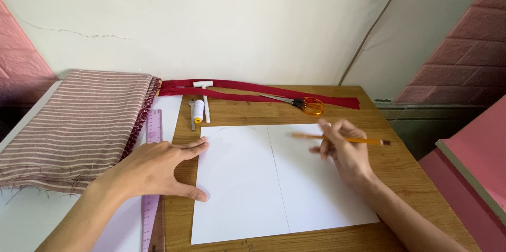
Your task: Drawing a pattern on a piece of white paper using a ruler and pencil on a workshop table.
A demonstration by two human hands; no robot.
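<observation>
- A home sewing corner is indicated.
- Folded striped fabric (79,123), a red zipper (253,91), white thread spool (198,111) and orange-handled scissors (303,104) are laid on a wooden table (400,168).
- Pink brick-pattern wall panels (464,57) are fitted.

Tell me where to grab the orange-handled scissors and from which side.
Grip the orange-handled metal scissors by the orange loops, coming from the right: the handles lie at the right end on the wooden table, while the closed blades point left toward the red fabric strip.
</observation>
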